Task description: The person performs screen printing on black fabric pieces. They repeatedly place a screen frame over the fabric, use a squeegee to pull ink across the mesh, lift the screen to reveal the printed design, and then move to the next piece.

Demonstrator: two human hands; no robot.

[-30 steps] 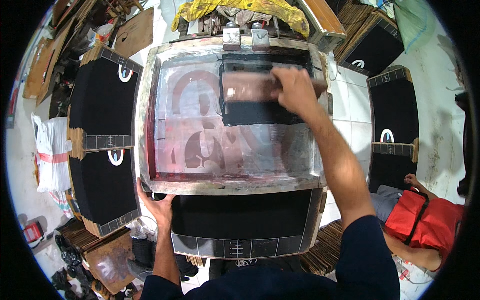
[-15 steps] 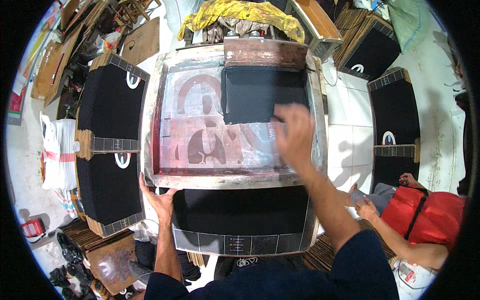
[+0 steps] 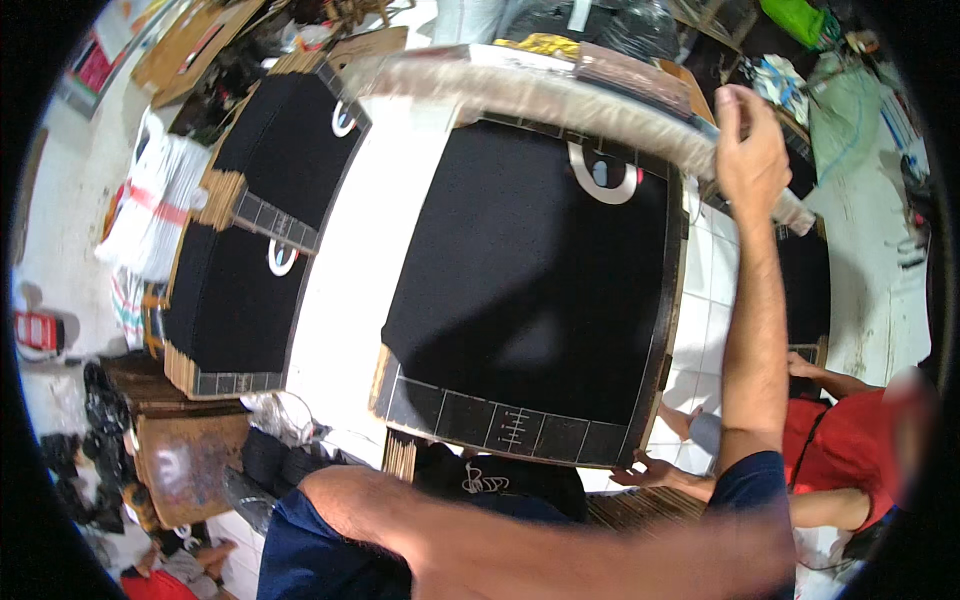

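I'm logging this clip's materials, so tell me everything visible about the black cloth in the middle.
The black cloth looks like matte fabric, lying smooth and flat on a board with a white-lined dark strip along its near edge. Toward the far right corner sits a white U-shaped print around pale blue, with a pink spot beside it. A shadow crosses the cloth. Beyond its far edge is a raised frame.

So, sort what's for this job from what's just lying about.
Likely for the job:
screen-printing frame, raised, at the right hand
brown squeegee
printed black fabric panel on its board

Apparently lying about:
yellow cloth
green sack
black plastic bags
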